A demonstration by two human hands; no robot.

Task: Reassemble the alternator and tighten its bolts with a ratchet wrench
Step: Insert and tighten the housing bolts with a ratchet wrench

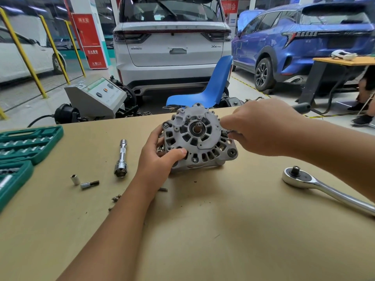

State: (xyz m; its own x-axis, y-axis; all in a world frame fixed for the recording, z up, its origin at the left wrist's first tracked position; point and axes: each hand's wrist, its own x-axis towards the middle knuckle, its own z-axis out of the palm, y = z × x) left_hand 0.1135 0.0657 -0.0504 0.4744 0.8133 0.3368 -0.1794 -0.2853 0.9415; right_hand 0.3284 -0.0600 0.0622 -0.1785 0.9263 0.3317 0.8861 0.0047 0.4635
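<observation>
The grey alternator [197, 136] stands tilted on the tan table [203, 230], its vented end cover and central shaft facing me. My left hand [160, 157] grips its lower left side, thumb pressed on the cover's rim. My right hand [261, 126] is at its right edge, fingers pinched there; what they pinch is hidden. The chrome ratchet wrench [316, 184] lies on the table to the right, untouched. A chrome extension bar with a socket [122, 158] lies left of the alternator. A small bolt [163, 189] lies beside my left wrist.
An open green socket set case [22, 151] sits at the table's left edge. Two small sockets [84, 182] lie near it. Small debris [115, 198] is scattered by my left forearm. Beyond the table stand a blue chair [211, 86], a grey machine [97, 96] and parked cars.
</observation>
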